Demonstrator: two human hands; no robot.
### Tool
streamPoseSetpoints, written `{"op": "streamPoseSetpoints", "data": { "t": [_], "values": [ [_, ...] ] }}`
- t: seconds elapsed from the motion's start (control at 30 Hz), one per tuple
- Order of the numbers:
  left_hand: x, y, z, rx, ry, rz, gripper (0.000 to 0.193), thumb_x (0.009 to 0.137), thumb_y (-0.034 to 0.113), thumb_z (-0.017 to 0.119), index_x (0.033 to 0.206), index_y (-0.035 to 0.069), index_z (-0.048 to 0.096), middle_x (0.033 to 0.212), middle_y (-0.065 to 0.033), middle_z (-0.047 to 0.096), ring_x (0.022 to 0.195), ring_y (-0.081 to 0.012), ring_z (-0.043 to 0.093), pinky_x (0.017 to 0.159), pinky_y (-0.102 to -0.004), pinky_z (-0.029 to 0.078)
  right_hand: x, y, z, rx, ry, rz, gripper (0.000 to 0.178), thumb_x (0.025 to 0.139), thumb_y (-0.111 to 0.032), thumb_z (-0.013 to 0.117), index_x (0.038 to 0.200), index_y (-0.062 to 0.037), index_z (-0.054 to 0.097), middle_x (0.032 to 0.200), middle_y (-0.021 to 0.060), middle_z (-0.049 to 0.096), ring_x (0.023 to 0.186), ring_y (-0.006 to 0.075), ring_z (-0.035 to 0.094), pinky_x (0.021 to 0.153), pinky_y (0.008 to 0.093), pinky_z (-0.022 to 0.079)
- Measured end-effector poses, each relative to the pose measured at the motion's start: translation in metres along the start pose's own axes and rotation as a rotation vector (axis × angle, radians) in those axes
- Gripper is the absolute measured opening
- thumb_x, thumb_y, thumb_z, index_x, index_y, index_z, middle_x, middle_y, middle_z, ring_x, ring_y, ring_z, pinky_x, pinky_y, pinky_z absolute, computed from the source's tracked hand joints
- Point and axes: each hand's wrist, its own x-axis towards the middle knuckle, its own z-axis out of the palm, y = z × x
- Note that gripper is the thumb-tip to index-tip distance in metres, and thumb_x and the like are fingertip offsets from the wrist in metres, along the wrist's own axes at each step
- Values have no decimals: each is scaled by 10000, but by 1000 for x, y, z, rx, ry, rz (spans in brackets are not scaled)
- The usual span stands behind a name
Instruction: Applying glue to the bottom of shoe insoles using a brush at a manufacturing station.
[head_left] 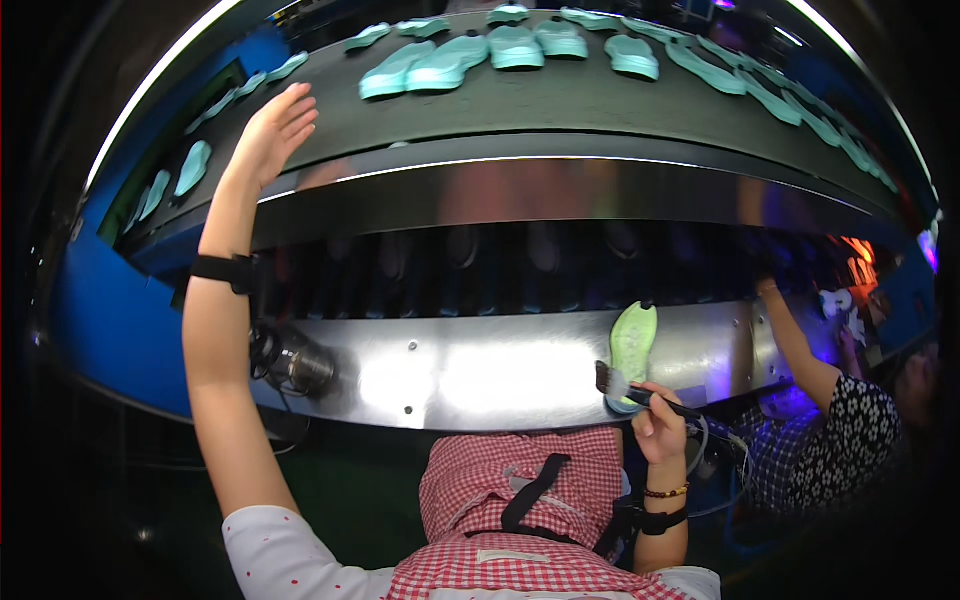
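My left hand (274, 135) is raised over the left part of the dark conveyor belt (450, 115), its fingers stretched out and nothing in them. Pale turquoise shoe soles (448, 64) lie on that belt; one single sole (192, 168) is nearest the hand, to its left. Low on the right, my right hand (660, 428) is closed around the dark handle of a brush (604, 378) with dark bristles pointing left. A yellow-green shoe sole (633, 340) lies lengthwise on the metal ledge (520, 365), just beyond the brush. The brush and fingers partly cover its near end.
On the ledge's left stands a dark, shiny metal vessel (303, 368). Under the belt runs a dark slot with a row of sole-like shapes (462, 245). At the right, a co-worker (840, 430) reaches an arm (790, 335) toward the line, beside an orange glow (860, 262).
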Motion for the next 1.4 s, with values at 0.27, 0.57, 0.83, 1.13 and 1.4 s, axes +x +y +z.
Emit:
{"op": "streamPoseSetpoints", "data": {
  "t": [0.27,0.57,0.83,1.13,1.4],
  "values": [
    [108,-1,71,1228,-412,292,572,745,514,584,1072,49,527,1128,-171,516,1084,-262,457,922,-350,330,6,6,7,180,84,-7,222,825,-45,502,1022,49,540,1003,201,584,483,92,467,445,190,373],
    [152,-32,105,1186,-268,215,472,760,443,592,956,22,508,905,-112,552,881,-181,482,828,-308,367,15,-3,-27,178,126,44,215,837,-39,471,1023,32,552,996,168,590,490,91,429,463,194,374],
    [243,-87,78,1111,-242,390,433,762,382,628,905,-21,560,840,-48,551,811,-132,495,754,-260,383,31,11,-46,252,127,91,246,823,-65,530,1047,32,558,923,93,603,497,69,447,448,186,354],
    [225,-95,239,1075,-585,407,232,820,207,570,689,52,458,658,42,381,643,-61,355,583,-224,299,41,9,-60,257,165,70,215,813,-72,564,1001,28,591,730,21,588,444,32,438,393,168,326],
    [140,-47,316,840,-714,313,237,832,217,556,943,8,556,873,-21,560,857,-94,494,801,-241,375,38,-4,-41,258,93,129,222,816,-75,555,1019,11,585,816,38,615,456,39,464,414,165,359]
  ]
}}
